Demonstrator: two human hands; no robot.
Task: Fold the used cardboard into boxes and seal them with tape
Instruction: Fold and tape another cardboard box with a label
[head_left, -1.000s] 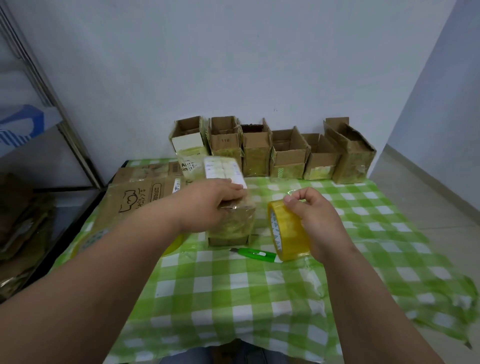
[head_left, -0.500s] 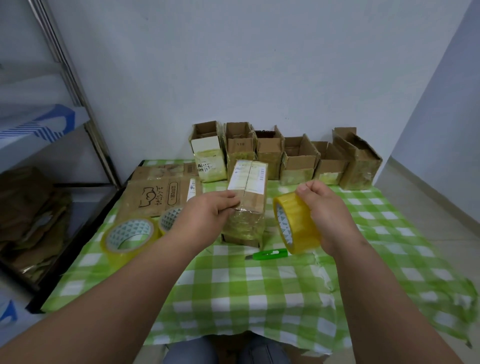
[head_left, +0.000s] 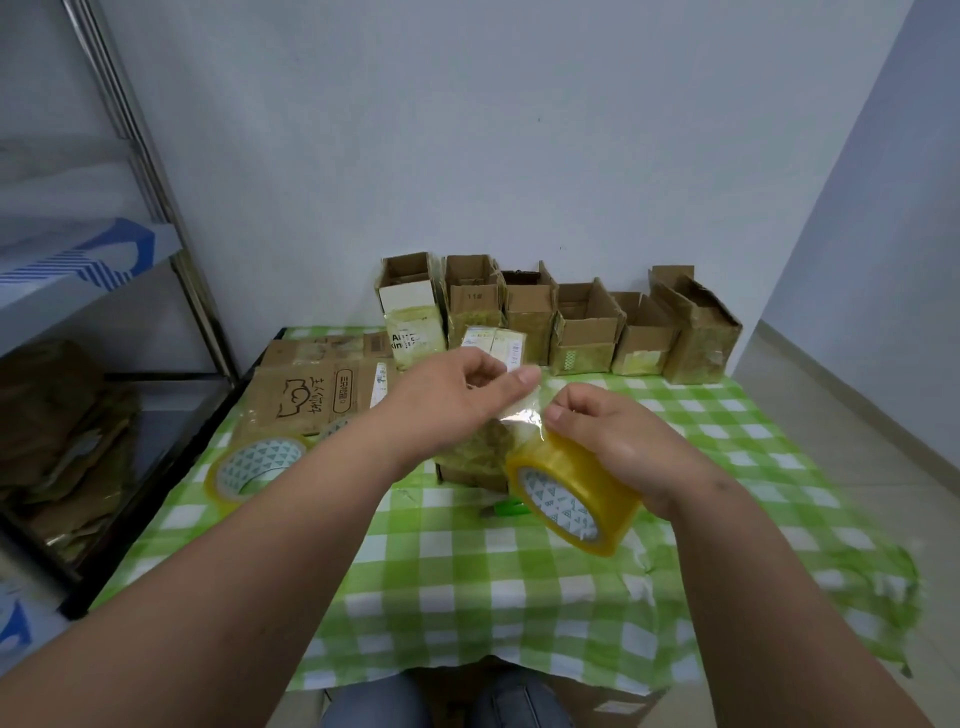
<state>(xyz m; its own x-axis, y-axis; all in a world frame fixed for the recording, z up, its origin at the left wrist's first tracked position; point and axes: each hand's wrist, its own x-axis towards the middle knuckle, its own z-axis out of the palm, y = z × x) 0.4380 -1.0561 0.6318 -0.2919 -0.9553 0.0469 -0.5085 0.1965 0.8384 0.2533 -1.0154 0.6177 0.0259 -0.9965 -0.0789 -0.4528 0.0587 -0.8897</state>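
Two hands work just in front of the small cardboard box (head_left: 480, 457), which stands on the checked tablecloth (head_left: 467, 587) nearer the person than the row of open boxes (head_left: 561, 322) at the wall. The box looks light and fairly stiff, though its old tape skin is likely slick; steadying it by the top edges seems best. The tape roll (head_left: 571, 499), right of the box, is rigid; its freed strip is thin, floppy and sticky, best taken at the very end. The right hand (head_left: 618, 441) grips the roll with curled fingers. The left hand (head_left: 462, 400) pinches the strip's end above the box, its remaining fingers loosely bent.
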